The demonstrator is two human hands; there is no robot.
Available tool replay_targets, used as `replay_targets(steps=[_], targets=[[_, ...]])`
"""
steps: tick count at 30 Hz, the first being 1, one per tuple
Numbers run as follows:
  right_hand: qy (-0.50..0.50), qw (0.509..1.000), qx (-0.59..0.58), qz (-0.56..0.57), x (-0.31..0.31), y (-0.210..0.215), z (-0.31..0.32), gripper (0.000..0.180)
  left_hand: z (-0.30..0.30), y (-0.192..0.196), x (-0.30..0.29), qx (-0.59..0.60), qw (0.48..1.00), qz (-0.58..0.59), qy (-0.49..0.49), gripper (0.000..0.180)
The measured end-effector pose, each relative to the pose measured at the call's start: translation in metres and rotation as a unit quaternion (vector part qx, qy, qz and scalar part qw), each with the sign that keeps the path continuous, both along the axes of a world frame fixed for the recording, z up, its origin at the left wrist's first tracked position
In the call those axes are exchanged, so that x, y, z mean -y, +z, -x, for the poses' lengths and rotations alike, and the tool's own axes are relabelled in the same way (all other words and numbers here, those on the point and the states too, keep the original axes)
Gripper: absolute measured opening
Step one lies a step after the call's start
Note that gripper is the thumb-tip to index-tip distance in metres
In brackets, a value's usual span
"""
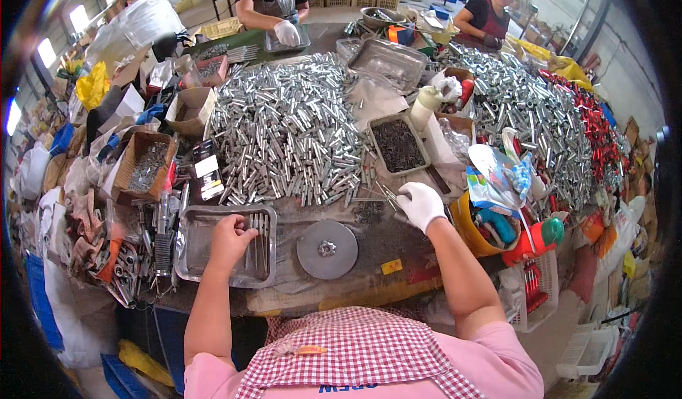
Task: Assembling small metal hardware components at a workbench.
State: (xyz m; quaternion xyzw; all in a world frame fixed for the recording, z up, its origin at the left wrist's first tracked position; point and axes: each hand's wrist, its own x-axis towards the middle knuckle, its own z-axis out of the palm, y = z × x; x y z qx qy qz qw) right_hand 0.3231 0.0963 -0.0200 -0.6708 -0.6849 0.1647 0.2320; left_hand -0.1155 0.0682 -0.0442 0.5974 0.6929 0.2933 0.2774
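Note:
My bare left hand is over a shallow metal tray. Its fingers are pinched together at the nearest of several thin metal rods with thicker silvery upper ends, lying side by side in the tray. My right hand, in a white glove, is closed around a few thin metal rods that stick out to the left of the fingers; how many is hidden. Between my hands a round grey metal disc with a raised centre lies on the table. Beyond them spreads a large heap of short silvery metal tubes.
A bin of dark small parts and a pale bottle stand beyond my right hand. At right is a yellow bucket. A cardboard box of small parts sits at left. Two co-workers work across the table.

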Motion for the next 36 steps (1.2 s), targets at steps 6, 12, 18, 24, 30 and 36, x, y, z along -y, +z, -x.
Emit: replay_targets(steps=[6,12,18,24,30,36], targets=[[0.164,0.98,0.102,-0.048,-0.032,-0.016,0.028,0.019,-0.031,0.037,0.001,-0.043,0.99,-0.131,-0.036,0.031],[0.171,0.95,0.23,0.126,-0.055,-0.002,0.052,0.02,-0.1,0.035,-0.031,-0.072,0.965,-0.171,-0.185,0.026],[0.193,0.97,0.149,-0.021,-0.044,0.005,0.048,0.016,-0.18,-0.002,-0.072,-0.239,0.904,-0.203,-0.292,0.009],[0.159,0.978,-0.041,-0.126,-0.008,0.01,0.037,0.005,-0.199,-0.012,-0.086,-0.289,0.903,-0.15,-0.279,0.014],[0.115,0.976,-0.178,-0.056,0.037,0.024,0.046,0.009,-0.159,0.022,-0.057,-0.133,0.949,-0.22,-0.181,0.017],[0.192,0.966,-0.166,-0.051,0.064,0.019,0.07,0.013,-0.125,0.044,-0.005,0.075,0.992,-0.054,-0.085,0.016]])
